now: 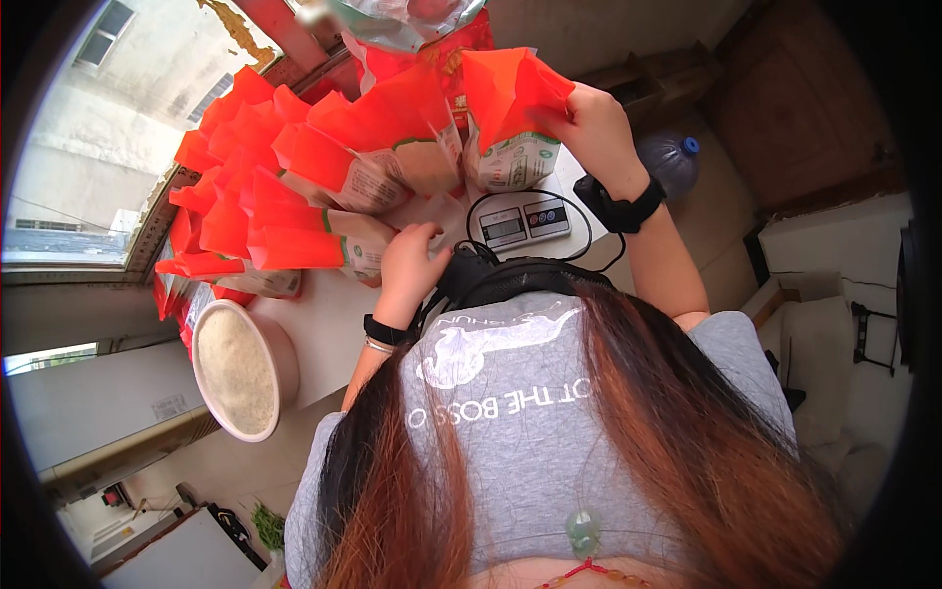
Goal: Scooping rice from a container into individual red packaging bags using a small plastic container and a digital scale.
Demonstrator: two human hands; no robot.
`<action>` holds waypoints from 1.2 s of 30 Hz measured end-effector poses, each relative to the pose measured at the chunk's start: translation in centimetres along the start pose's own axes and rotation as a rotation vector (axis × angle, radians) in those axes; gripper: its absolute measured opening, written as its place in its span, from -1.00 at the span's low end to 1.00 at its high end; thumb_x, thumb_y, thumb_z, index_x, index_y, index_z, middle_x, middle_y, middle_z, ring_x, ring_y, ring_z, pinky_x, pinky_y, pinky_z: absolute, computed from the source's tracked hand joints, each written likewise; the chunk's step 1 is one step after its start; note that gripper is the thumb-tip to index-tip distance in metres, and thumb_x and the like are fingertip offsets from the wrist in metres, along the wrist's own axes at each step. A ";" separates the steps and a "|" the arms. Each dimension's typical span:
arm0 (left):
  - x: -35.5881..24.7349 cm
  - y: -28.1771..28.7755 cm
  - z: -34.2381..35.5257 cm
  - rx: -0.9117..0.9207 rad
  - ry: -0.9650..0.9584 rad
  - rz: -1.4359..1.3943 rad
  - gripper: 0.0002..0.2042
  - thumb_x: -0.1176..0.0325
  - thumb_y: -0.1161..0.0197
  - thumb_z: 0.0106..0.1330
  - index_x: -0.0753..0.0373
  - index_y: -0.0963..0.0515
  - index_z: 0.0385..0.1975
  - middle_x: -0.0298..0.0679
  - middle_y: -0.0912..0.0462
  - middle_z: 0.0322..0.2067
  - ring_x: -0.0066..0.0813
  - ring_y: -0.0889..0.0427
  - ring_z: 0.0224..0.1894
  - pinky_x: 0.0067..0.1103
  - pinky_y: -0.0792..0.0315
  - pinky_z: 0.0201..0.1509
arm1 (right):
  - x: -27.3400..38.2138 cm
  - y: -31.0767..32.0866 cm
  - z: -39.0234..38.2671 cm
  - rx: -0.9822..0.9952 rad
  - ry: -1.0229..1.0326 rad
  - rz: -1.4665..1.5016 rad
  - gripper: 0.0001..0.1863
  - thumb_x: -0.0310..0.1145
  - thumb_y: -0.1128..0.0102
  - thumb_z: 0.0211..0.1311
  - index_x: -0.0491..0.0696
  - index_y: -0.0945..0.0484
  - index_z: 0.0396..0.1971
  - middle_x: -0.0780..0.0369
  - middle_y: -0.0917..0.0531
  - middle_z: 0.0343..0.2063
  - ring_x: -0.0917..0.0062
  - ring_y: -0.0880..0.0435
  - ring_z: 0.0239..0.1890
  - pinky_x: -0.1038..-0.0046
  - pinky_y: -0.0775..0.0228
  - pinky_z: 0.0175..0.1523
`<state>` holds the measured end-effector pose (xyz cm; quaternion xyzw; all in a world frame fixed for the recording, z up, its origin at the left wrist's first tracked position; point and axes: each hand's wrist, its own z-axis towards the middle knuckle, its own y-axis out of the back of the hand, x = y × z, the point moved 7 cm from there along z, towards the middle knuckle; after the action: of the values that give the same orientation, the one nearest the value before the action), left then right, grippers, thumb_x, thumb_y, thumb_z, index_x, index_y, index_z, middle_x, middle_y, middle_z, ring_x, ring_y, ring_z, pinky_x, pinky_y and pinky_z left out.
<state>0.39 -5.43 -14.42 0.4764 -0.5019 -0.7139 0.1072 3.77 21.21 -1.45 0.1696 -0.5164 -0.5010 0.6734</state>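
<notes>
My right hand [601,137] grips the orange-red upper part of a paper bag [518,162] with a pale printed lower half. This bag stands upright at the back of a small kitchen scale [526,226], whose display and buttons face me. Thumb and fingers apart, my left hand [407,263] is by the table's near edge, beside another filled bag [365,240], and appears to hold nothing. Several more bags of the same kind [339,167] crowd the table to the left, their red tops upright or leaning. Whatever fills the bags is hidden.
At the table's left edge is a pale round tub [280,358] of light grains. A dark cable [589,221] loops around the scale. Behind stands a large red and silver bag [422,25]. A big clear bottle with a blue cap [672,162] is at the right.
</notes>
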 end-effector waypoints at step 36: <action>-0.1 -1.9 -2.5 0.134 0.103 0.127 -0.82 0.24 -0.37 0.03 0.18 -0.66 -0.43 -0.10 -0.67 -0.47 -0.11 -0.66 -0.31 -0.27 -0.51 -0.26 | 0.4 0.0 -0.5 0.049 -0.031 0.181 -0.59 -0.20 -0.43 0.01 -0.09 -0.62 -0.17 0.15 -0.68 -0.30 0.36 -0.66 -0.42 0.43 -0.49 -0.23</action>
<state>3.04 -5.99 -16.02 0.4857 -0.5715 -0.6452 0.1455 4.19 20.76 -1.49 0.1311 -0.5522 -0.4278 0.7035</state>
